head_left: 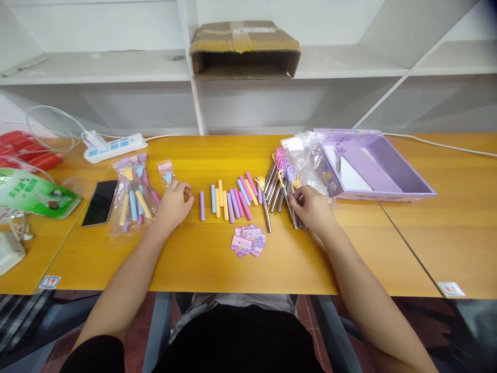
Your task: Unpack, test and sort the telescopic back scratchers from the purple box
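Observation:
My left hand [175, 205] rests at the lower end of a bagged back scratcher [167, 176] with a blue claw, thumb and fingers apart. Beside it lie several more bagged back scratchers [134, 194]. My right hand [312, 208] is closed at the right side of a pile of metal back scratchers [280, 181] with pink, purple and yellow claws; its fingertips pinch one of them, partly hidden. One yellow-clawed back scratcher [265, 204] lies apart, left of the pile. Between my hands are several coloured handle sleeves [231, 202], with small printed cards [249, 241] in front.
Clear plastic bags [308, 158] lie against a purple box [404, 196] holding a purple-clawed piece. At left are a phone [100, 203], a power strip [116, 147], a green pouch [39, 194] and red rolls [27, 150]. A cardboard box [244, 39] sits on the shelf.

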A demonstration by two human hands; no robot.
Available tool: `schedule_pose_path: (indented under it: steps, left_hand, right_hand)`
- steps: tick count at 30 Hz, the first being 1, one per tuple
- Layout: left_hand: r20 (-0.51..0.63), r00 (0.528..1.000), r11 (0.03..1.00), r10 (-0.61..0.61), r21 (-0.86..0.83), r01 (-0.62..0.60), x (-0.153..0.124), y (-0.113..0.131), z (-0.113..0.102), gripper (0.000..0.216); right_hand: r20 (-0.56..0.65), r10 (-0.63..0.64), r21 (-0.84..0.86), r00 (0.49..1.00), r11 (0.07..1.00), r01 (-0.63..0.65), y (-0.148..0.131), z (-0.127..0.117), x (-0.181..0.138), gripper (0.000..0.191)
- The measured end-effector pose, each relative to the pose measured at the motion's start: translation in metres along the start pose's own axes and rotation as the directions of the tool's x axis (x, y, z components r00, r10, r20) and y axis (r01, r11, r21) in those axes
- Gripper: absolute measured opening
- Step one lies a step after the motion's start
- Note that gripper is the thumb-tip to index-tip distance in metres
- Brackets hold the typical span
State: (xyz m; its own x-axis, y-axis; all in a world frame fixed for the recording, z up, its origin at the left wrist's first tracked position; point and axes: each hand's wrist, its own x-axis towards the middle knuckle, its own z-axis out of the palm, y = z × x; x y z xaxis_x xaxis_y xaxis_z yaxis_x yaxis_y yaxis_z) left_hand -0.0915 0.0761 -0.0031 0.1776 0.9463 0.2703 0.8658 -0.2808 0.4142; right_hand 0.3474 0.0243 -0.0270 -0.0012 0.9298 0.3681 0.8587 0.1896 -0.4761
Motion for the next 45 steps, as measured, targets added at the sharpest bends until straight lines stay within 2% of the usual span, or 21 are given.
schedule_pose_path:
  steps: [5, 11, 17, 23, 28, 33, 38, 41, 45]
  left_hand:
    - [0.009, 1.000, 1.000, -0.008, -0.004, 0.008, 0.000, -0.001, 0.001, 0.021]
    - [0.016, 1.000, 1.000, -0.004, -0.015, 0.005, -0.001, 0.001, -0.001, 0.022]
    - [0.008, 1.000, 1.000, -0.013, 0.016, 0.012, 0.001, 0.002, -0.007, 0.020]
    - [0.012, 1.000, 1.000, -0.016, 0.016, 0.016, 0.001, 0.004, -0.009, 0.019]
    - [0.013, 1.000, 0.998, -0.026, 0.056, 0.025, 0.002, 0.004, -0.010, 0.019]
    - [-0.053, 0.992, 0.966, -0.114, 0.228, 0.124, 0.003, 0.000, -0.020, 0.020]
    - [-0.174, 0.952, 0.872, -0.254, 0.386, 0.303, 0.003, -0.013, -0.031, 0.044]
    - [-0.161, 0.940, 0.849, -0.302, 0.404, 0.342, 0.002, -0.021, -0.029, 0.056]
    - [-0.109, 0.946, 0.874, -0.307, 0.362, 0.325, 0.006, -0.028, -0.022, 0.061]
  right_hand:
    - [0.022, -0.020, 0.105, 1.000, 0.994, 0.018, -0.006, -0.001, -0.001, 0.015]
    - [0.062, -0.073, 0.110, 0.995, 0.992, 0.066, -0.005, -0.001, -0.002, 0.018]
    - [0.052, -0.194, 0.169, 0.980, 0.969, 0.183, -0.008, -0.003, -0.002, 0.020]
    - [0.056, -0.112, 0.145, 0.992, 0.984, 0.103, -0.007, 0.000, -0.002, 0.020]
    - [0.036, -0.126, 0.113, 0.991, 0.986, 0.121, -0.008, 0.000, -0.003, 0.021]
    - [-0.026, -0.137, 0.102, 0.990, 0.985, 0.139, -0.006, -0.001, -0.003, 0.019]
    - [-0.040, -0.120, 0.121, 0.992, 0.985, 0.124, -0.003, -0.001, -0.004, 0.019]
    - [-0.031, -0.126, 0.117, 0.992, 0.985, 0.129, -0.004, -0.002, -0.003, 0.019]
    - [-0.023, -0.122, 0.127, 0.992, 0.984, 0.124, -0.007, -0.002, -0.003, 0.021]
